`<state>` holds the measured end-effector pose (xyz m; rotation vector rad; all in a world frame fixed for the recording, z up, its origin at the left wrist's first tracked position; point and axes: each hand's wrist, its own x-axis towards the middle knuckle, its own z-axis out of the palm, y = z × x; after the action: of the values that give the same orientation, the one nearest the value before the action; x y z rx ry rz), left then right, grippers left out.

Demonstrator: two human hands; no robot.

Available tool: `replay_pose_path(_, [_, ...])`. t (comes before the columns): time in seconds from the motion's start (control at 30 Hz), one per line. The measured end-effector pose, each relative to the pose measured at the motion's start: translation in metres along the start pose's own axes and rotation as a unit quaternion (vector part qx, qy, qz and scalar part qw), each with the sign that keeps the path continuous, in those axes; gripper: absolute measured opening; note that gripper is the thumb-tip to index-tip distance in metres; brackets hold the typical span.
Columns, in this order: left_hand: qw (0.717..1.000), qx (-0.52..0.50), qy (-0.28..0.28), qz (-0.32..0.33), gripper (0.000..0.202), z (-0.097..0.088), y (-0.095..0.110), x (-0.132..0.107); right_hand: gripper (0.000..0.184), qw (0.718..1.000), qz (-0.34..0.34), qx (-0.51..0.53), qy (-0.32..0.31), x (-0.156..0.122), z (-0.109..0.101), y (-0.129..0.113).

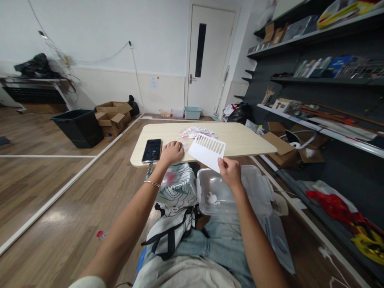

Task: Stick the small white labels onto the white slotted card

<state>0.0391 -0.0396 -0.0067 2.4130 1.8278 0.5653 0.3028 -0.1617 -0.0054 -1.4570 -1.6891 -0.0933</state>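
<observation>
My right hand (229,171) pinches the lower corner of a white card with a row of cut slots (207,151), holding it tilted over the near edge of the small wooden table (246,140). Curled with its fingers closed, my left hand (172,152) rests on the table's front edge; what it holds, if anything, is hidden. Just beyond both hands lies a heap of small white and pink paper pieces (198,132). A black phone (151,151) sits on the table left of my left hand. On my lap rests a clear plastic box (222,192) with a paper scrap inside.
A patterned cloth bag (175,200) lies on my knees under the table. Dark shelves (318,76) with tools and boxes line the right wall. Cardboard boxes (112,116) and a black bin (78,127) stand at the far left. A white door (210,60) is ahead.
</observation>
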Motion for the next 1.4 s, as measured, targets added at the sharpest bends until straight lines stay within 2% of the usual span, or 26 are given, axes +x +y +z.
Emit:
replay_pose_path(0.13, [1.0, -0.001, -0.004, -0.001, 0.041, 0.0, 0.001, 0.001, 0.045, 0.999, 0.024, 0.022, -0.008, 0.022, 0.005, 0.014])
replay_pose_path(0.27, [1.0, 0.001, 0.005, -0.006, 0.042, 0.002, 0.0, 0.002, 0.047, 0.996, 0.028, 0.079, -0.018, 0.031, -0.006, 0.039])
replay_pose_path(0.37, [1.0, -0.002, 0.007, -0.012, 0.041, 0.003, 0.0, 0.003, 0.048, 0.99, 0.056, 0.126, -0.022, 0.035, -0.015, 0.058])
replay_pose_path(0.5, [1.0, 0.003, 0.002, -0.008, 0.042, 0.003, 0.002, 0.004, 0.05, 0.977, 0.082, 0.192, -0.042, 0.045, -0.018, 0.076])
replay_pose_path(0.67, [1.0, 0.019, -0.004, -0.003, 0.044, 0.004, 0.001, 0.005, 0.056, 0.969, 0.1, 0.215, -0.073, 0.062, -0.007, 0.084])
replay_pose_path(0.8, [0.999, 0.034, -0.01, 0.011, 0.043, 0.004, 0.0, 0.004, 0.056, 0.965, 0.134, 0.217, -0.062, 0.068, 0.004, 0.091])
replay_pose_path(0.93, [0.998, 0.057, -0.023, 0.026, 0.044, 0.003, 0.0, 0.006, 0.053, 0.942, 0.194, 0.26, -0.081, 0.075, 0.008, 0.097])
replay_pose_path(1.07, [0.998, 0.053, -0.03, 0.003, 0.047, 0.001, 0.002, 0.01, 0.049, 0.918, 0.243, 0.303, -0.082, 0.081, 0.008, 0.099])
replay_pose_path(1.23, [0.998, 0.045, -0.051, 0.01, 0.05, -0.004, 0.002, 0.017, 0.052, 0.913, 0.219, 0.343, -0.018, 0.075, 0.014, 0.099])
replay_pose_path(1.4, [0.998, 0.043, -0.047, 0.003, 0.053, -0.003, 0.0, 0.021, 0.057, 0.933, 0.184, 0.31, -0.003, 0.067, 0.015, 0.105])
